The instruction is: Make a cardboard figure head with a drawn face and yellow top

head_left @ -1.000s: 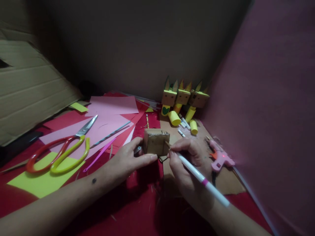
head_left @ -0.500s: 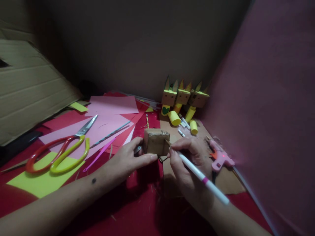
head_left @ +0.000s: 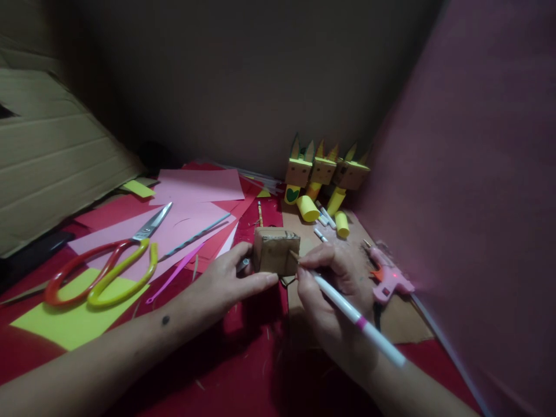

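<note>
My left hand [head_left: 232, 281] is closed on a small brown cardboard box [head_left: 278, 255], gripping it from the left with the thumb along its lower front edge. A grey, round-ended thing [head_left: 243, 264], perhaps a pen cap, also sits in that hand. In my right hand [head_left: 332, 289] is a white marker [head_left: 356, 318] with a magenta band, held in a writing grip. Its tip is at the right part of the box's front face; I cannot tell whether it touches. The fingers behind the box are hidden.
Red-and-yellow scissors [head_left: 124, 260] lie left on pink paper [head_left: 197, 185] and yellow paper [head_left: 69, 313]. A pink glue gun [head_left: 391, 275] with a red light lies right on cardboard [head_left: 408, 321]. Behind stand three cardboard figures [head_left: 322, 171] near yellow paper tubes [head_left: 308, 208].
The marker in my right hand has shifted very slightly down at its rear end. My left hand and the box have stayed in place.
</note>
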{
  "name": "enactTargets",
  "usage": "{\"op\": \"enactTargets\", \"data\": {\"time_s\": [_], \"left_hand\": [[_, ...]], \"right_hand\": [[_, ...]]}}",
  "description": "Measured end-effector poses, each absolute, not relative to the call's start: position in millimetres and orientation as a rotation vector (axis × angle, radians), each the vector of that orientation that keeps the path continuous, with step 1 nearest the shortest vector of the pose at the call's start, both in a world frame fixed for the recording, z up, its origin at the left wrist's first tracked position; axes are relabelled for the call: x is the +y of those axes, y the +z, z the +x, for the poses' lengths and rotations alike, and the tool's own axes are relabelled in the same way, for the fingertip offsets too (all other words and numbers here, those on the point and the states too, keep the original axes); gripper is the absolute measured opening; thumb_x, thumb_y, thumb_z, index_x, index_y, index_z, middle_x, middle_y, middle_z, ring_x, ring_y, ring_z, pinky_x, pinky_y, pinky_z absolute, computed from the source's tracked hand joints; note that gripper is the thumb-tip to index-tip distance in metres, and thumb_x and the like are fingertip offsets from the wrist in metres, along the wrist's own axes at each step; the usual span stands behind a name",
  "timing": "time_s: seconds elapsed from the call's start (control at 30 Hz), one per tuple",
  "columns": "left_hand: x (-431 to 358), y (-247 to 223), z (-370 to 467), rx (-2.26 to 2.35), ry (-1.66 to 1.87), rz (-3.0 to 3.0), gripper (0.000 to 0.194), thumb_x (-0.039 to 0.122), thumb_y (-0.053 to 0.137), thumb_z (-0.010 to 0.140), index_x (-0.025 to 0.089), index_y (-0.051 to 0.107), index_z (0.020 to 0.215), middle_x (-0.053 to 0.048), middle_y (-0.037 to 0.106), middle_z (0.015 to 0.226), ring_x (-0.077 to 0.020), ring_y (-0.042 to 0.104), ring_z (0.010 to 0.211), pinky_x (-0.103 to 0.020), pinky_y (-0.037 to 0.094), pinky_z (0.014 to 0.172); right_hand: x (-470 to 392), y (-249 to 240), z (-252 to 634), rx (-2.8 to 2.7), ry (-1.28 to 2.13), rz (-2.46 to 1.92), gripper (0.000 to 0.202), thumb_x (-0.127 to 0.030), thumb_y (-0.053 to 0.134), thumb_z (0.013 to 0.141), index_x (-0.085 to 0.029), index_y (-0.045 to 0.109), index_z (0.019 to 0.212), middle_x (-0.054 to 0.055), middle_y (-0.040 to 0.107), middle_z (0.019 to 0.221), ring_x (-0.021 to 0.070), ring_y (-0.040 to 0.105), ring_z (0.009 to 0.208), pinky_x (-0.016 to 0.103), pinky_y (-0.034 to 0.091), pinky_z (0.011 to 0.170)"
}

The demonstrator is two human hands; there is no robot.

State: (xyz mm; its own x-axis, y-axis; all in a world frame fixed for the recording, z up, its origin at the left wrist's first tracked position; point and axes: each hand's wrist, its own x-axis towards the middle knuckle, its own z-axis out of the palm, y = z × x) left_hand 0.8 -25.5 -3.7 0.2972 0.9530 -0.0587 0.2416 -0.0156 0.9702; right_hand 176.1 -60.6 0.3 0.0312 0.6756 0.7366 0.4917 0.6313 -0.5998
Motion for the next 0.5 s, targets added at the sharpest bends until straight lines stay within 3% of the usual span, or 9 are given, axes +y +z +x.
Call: {"op": "enactTargets", "data": {"time_s": [0.5], "left_hand": [[-25.7,-5.5,0.9,1.147,0.826,1.473,0.047,0.053,0.073,0.072,0.021,0.062,0.105,-0.008,0.073,0.105,-0.0346,0.065,0.111,-0.043,0.053,0.089]], "right_hand": [[-59.2,-1.1,176.6,-1.590,0.177,-0.983,0.017,-0.008,0.056,0.081,-0.024,0.055,0.083,-0.005,0.053,0.066,0.0101,0.051,0.051,0.023,0.044,0.046]]}}
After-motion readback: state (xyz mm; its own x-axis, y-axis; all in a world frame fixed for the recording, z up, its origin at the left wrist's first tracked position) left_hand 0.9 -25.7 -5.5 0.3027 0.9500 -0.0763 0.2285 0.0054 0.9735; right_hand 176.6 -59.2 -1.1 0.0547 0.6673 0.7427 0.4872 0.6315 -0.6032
